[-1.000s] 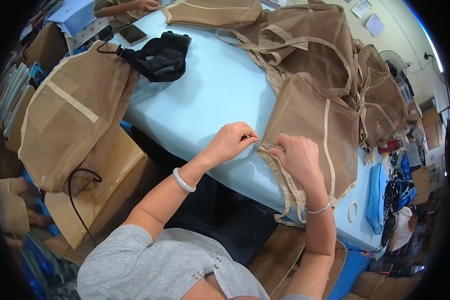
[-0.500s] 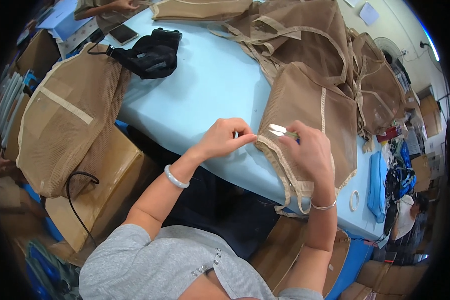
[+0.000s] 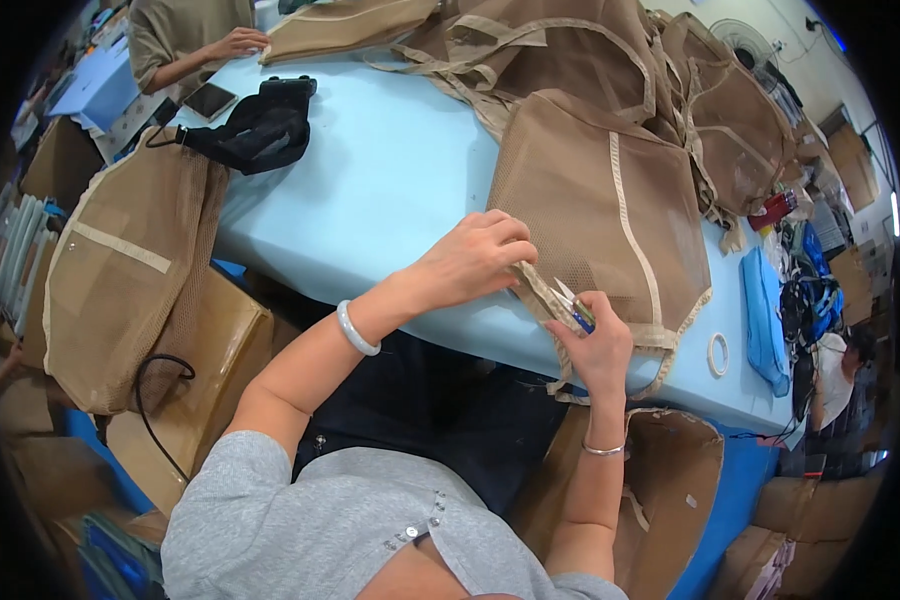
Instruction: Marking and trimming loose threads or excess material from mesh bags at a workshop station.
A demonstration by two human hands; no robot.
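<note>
Right by your body, the open cardboard box (image 3: 685, 455) at 3 o'clock has a little white patch (image 3: 691, 499) on it, sticker-ish, way too small to read. Your right hand (image 3: 600, 348), at 1 o'clock, has its fingers wrapped around a pair of snips (image 3: 574, 305) with blue and green at the grip, blades angled up toward 11. Your left hand (image 3: 475, 258), about 12, has its fingertips pinched on the cream edging (image 3: 542, 288) of the brown mesh bag (image 3: 570, 180). That bag lies on the light blue table (image 3: 370, 210) at 1 o'clock; can't tell if your right fingers are pinching the edging too. Over at 2 there's a white ring (image 3: 712, 358) near a blue pouch (image 3: 763, 320). A second mesh bag (image 3: 120, 290) hangs around 10. Farther out at 11: a black pouch (image 3: 260, 130), a phone (image 3: 210, 101), then somebody else's hand (image 3: 238, 43) at some tan fabric (image 3: 350, 28).
</note>
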